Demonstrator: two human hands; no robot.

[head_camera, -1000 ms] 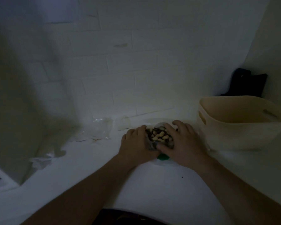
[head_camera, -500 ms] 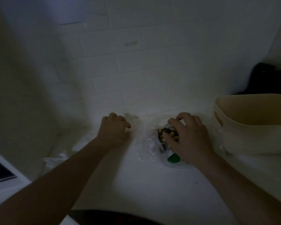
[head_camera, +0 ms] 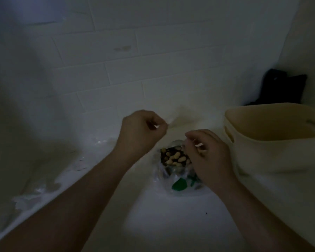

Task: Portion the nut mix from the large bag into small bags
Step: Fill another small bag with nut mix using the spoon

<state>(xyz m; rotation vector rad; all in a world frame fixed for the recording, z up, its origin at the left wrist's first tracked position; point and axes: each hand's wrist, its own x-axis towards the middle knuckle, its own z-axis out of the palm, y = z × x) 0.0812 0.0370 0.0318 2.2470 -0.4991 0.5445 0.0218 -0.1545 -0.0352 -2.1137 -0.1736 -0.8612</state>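
Pinching a thin clear small bag [head_camera: 178, 118] between curled fingers [head_camera: 159, 125], our left hand [head_camera: 140, 131] lifts it far of the large bag [head_camera: 175, 166]. Our right hand [head_camera: 207, 157] curls at that bag's mouth; whether it grips film we cannot tell. The large bag lies on the table [head_camera: 171, 224], mouth pointing far, long axis near-to-far. We judge a careless tug could spill nuts [head_camera: 175, 156].

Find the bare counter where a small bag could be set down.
Free: the counter in front of the nut bag, between the forearms. Crowded: the left edge with clear wrappers; the right, filled by the tub; around both hands, left and right.
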